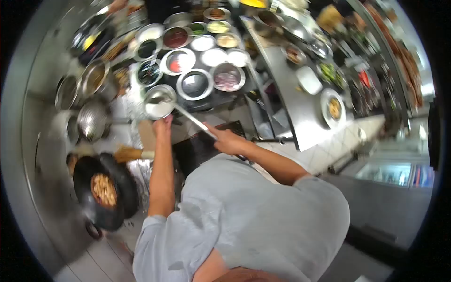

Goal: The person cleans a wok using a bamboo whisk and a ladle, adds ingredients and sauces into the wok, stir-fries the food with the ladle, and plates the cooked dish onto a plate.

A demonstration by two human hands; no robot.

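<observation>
My right hand (229,140) is closed around the long handle of a metal ladle (193,121), which slants up and left. The ladle's head reaches a round metal bowl (159,109) with something pale in it; where one ends and the other begins is blurred. At the bowl's near edge, my left hand (162,124) is closed on its rim, fingers partly hidden. Just beyond the bowl stand several steel bowls of ingredients, among them a bowl of pinkish pieces (227,76) and a white-rimmed bowl with something red (177,62).
At lower left, a black wok (89,211) holds browned chunks (104,190). A bamboo brush (129,153) and a perforated strainer (93,121) lie along the left side. On the right, a steel counter (303,113) carries a white plate of food (333,109). Another person's hand (117,5) shows at the top left.
</observation>
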